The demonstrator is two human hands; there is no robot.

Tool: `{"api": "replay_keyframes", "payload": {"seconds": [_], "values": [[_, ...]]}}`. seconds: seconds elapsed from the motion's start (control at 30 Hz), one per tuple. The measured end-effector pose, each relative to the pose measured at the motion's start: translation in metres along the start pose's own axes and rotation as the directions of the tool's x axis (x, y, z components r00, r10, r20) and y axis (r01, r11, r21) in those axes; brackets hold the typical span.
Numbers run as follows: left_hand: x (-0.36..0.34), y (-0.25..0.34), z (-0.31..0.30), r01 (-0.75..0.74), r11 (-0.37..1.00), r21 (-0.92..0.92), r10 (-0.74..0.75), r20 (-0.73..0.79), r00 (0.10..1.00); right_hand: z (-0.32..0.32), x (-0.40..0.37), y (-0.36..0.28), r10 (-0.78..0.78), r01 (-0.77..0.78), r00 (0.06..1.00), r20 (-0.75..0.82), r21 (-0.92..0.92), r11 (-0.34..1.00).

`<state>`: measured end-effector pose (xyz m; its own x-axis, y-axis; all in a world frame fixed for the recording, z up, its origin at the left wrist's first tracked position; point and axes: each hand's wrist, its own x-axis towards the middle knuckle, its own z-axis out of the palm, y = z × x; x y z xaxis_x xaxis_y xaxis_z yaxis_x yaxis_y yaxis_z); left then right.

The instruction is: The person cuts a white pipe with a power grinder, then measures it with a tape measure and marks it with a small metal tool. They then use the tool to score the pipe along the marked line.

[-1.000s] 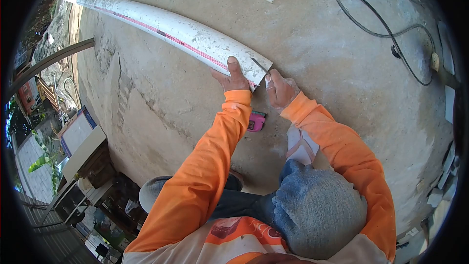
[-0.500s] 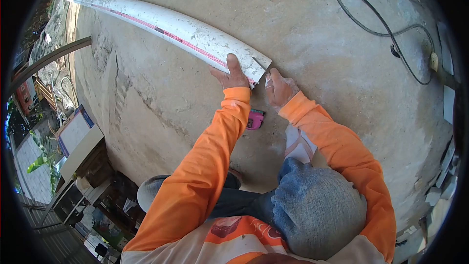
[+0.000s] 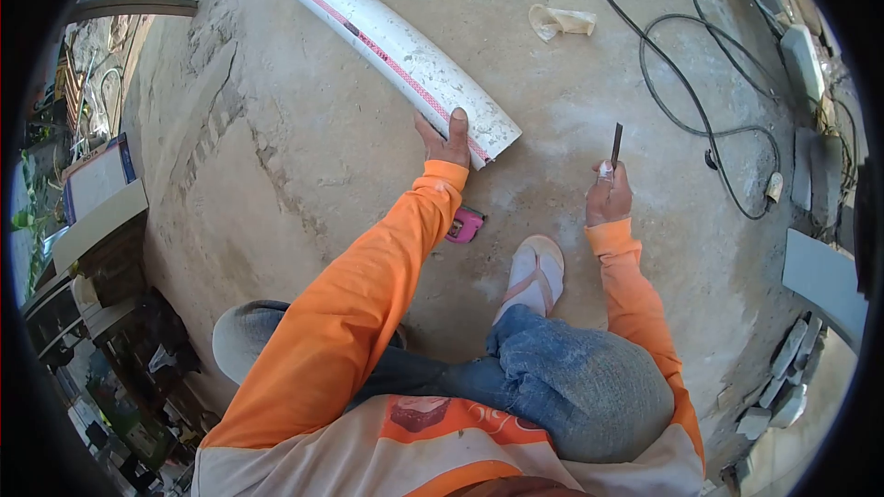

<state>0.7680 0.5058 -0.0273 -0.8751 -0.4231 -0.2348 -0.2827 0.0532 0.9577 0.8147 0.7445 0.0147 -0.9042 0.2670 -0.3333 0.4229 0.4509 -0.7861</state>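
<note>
A long white plastic pipe (image 3: 419,51) with a pink printed stripe lies on the ground, its cut end towards me. My left hand (image 3: 444,140) grips the pipe near that end, thumb on top and fingers around the near side. To the right, apart from the pipe, my right hand (image 3: 609,195) is closed around a thin dark blade (image 3: 617,142) that points away from me. Its lower part is hidden in the fingers. A pink tape measure (image 3: 466,225) lies on the ground just below the pipe end, beside my left sleeve.
My sandalled foot (image 3: 534,276) stands between my arms. A black cable (image 3: 686,83) loops over the concrete at the right, and a crumpled pale glove-like piece (image 3: 564,22) lies beyond the pipe. Stone slabs (image 3: 787,373) line the right edge; a curved bar (image 3: 138,6) juts in at left.
My right hand has moved away from the pipe end to the right, taking the blade with it. My left hand keeps its hold on the pipe. The view has shifted.
</note>
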Motion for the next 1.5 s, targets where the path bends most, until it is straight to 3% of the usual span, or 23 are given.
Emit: {"api": "replay_keyframes", "payload": {"seconds": [0.07,0.2,0.27,0.3,0.37,0.47,0.67,0.8,0.9,0.97,1.03,1.1,1.13,1.17,1.2,1.23,1.27,1.33,1.37,1.4,1.43,1.47,1.5], "values": [[0.002,-0.003,-0.010,-0.007,1.000,-0.005,0.007,0.016,1.000,0.014,0.005,0.017,-0.014,0.016,0.997,-0.071,0.019,1.000],[0.000,-0.008,-0.029,0.000,0.999,0.032,-0.003,0.085,0.996,0.040,-0.005,0.038,0.024,-0.025,0.999,-0.021,-0.014,1.000],[-0.007,-0.005,-0.040,0.151,0.989,0.006,-0.149,0.184,0.971,0.051,-0.012,0.044,0.007,-0.008,1.000,0.024,0.039,0.999],[-0.010,-0.003,-0.047,0.153,0.988,-0.010,-0.149,0.167,0.975,0.056,-0.014,0.046,-0.009,0.008,0.999,0.036,0.026,1.000],[-0.013,-0.003,-0.058,0.257,0.964,0.061,-0.264,0.262,0.928,0.063,-0.018,0.042,-0.037,0.033,0.998,0.048,0.076,0.997],[-0.011,-0.015,-0.062,0.310,0.949,-0.055,-0.281,0.301,0.912,0.066,-0.022,0.027,0.012,-0.010,0.991,0.131,-0.013,1.000],[-0.016,-0.010,-0.049,0.309,0.951,0.009,-0.308,0.107,0.945,0.074,-0.027,0.011,-0.044,0.060,0.985,0.166,-0.088,0.994],[-0.014,-0.008,-0.053,0.320,0.945,-0.074,-0.309,0.129,0.942,0.082,-0.027,0.010,-0.015,0.028,0.988,0.155,-0.085,0.996],[-0.001,-0.014,-0.065,0.429,0.903,-0.007,-0.414,0.243,0.877,0.085,-0.018,0.009,-0.031,0.038,0.992,0.121,-0.055,0.998],[0.018,-0.024,-0.078,0.244,0.908,0.340,-0.340,0.258,0.904,0.077,-0.014,-0.007,-0.074,0.079,0.994,0.085,-0.052,0.996],[0.041,0.009,-0.109,0.072,0.851,0.521,-0.301,0.370,0.879,0.064,0.006,-0.015,-0.116,0.127,0.989,0.087,-0.122,0.984],[0.085,0.029,-0.156,-0.243,0.704,0.668,-0.244,0.548,0.800,0.044,0.030,-0.030,-0.196,0.227,0.972,0.130,-0.292,0.929],[0.107,0.069,-0.176,-0.369,0.457,0.809,-0.365,0.549,0.752,0.032,0.045,-0.040,-0.236,0.285,0.957,0.168,-0.394,0.874],[0.134,0.089,-0.189,-0.426,0.160,0.891,-0.461,0.449,0.766,0.018,0.066,-0.047,-0.281,0.354,0.934,0.219,-0.473,0.807],[0.161,0.096,-0.213,-0.494,-0.015,0.869,-0.391,0.450,0.803,0.008,0.082,-0.054,-0.316,0.417,0.908,0.274,-0.544,0.728],[0.164,0.133,-0.242,-0.283,0.178,0.942,-0.334,0.328,0.884,-0.001,0.083,-0.082,-0.268,0.423,0.905,0.331,-0.625,0.656],[0.180,0.137,-0.267,-0.156,0.266,0.951,-0.179,0.208,0.962,-0.012,0.079,-0.123,-0.213,0.429,0.901,0.379,-0.696,0.576],[0.207,0.143,-0.310,-0.032,0.353,0.935,-0.104,0.073,0.992,-0.027,0.097,-0.177,-0.056,0.406,0.903,0.427,-0.803,0.437],[0.227,0.121,-0.330,0.040,0.526,0.850,-0.042,-0.021,0.999,-0.032,0.106,-0.204,-0.071,0.413,0.907,0.416,-0.840,0.351],[0.241,0.089,-0.347,0.086,0.679,0.729,0.002,-0.119,0.993,-0.048,0.149,-0.205,-0.220,0.488,0.869,0.443,-0.841,0.233],[0.244,0.053,-0.364,0.038,0.644,0.764,0.054,-0.095,0.994,-0.043,0.129,-0.252,-0.171,0.345,0.936,0.307,-0.893,0.288],[0.241,0.034,-0.372,-0.008,0.604,0.797,0.101,-0.066,0.993,-0.069,0.218,-0.228,-0.265,0.410,0.902,0.342,-0.871,0.272],[0.221,0.041,-0.373,0.117,0.637,0.762,-0.071,-0.093,0.993,-0.094,0.288,-0.221,-0.303,0.391,0.902,0.308,-0.880,0.269]]}}
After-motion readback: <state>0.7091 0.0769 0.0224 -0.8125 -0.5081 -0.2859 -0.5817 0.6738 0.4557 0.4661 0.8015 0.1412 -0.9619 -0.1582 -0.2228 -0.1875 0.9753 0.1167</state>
